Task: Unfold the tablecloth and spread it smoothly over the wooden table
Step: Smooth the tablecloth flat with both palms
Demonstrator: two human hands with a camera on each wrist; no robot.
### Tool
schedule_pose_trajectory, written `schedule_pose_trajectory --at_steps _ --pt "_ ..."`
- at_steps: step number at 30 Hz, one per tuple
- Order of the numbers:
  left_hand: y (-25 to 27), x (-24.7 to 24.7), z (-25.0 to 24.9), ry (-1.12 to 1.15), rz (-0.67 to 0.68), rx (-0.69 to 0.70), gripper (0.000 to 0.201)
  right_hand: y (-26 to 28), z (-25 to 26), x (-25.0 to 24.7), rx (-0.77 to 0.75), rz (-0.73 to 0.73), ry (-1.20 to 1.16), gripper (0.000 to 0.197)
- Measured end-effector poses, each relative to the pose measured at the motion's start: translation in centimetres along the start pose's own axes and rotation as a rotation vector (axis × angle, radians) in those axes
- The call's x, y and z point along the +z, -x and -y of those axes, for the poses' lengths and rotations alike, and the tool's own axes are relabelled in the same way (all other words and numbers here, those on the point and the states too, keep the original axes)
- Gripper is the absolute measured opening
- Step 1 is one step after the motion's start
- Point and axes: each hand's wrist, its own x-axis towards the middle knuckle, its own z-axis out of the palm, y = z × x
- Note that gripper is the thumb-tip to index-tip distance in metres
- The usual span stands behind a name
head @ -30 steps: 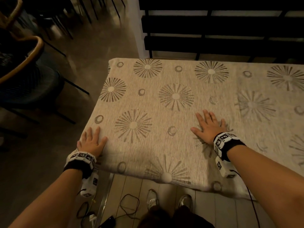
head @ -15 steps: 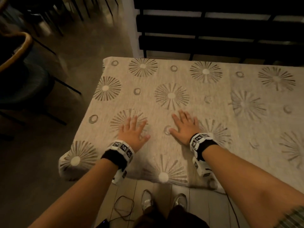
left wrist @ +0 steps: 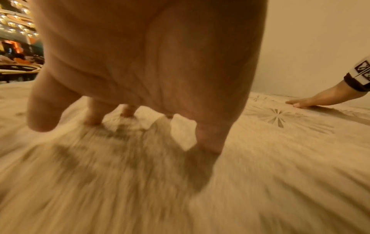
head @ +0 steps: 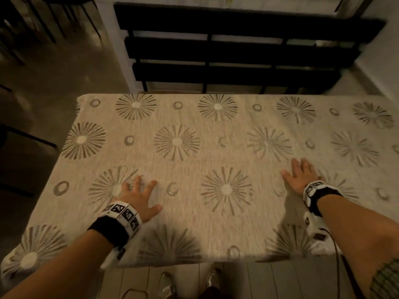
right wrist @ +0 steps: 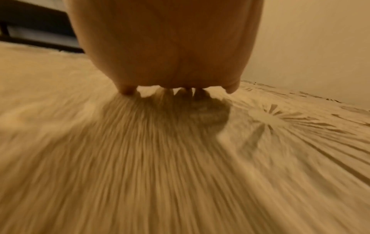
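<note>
Tablecloth already spread out, only the smoothing seems left.

The left hand (head: 138, 197) lies flat with fingers stretched and apart, pressing on the tablecloth (head: 216, 147) near the front edge. The cloth covers the whole counter, hangs over the left and front edges, and shows no clear folds. The right hand (head: 300, 176), well apart, also presses flat with straight fingers; the blur suggests sweeping.

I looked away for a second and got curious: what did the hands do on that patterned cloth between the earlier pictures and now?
Half a second ago both palms lay close together mid-cloth; now they have slid apart, the left hand leftward and the right hand rightward, smoothing. Neither grips anything. The tablecloth stays spread flat, fingers still straight.
</note>
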Motion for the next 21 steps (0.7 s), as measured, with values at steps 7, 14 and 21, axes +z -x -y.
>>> schedule_pose_trajectory --at_steps 7,14,21 --pt "-2.7 -9.4 -6.4 -0.161 -0.12 0.12 0.059 -3.2 5.9 -5.0 -0.289 -0.202 -0.106 0.059" --pt "-10.5 -14.9 -15.1 0.031 -0.304 0.256 0.084 -5.5 15.3 -7.1 -0.611 -0.171 -0.193 0.058" --pt "-17.3 -17.9 -17.5 -0.021 -0.329 0.274 0.096 -10.0 18.4 -9.4 -0.609 -0.194 -0.024 0.059"
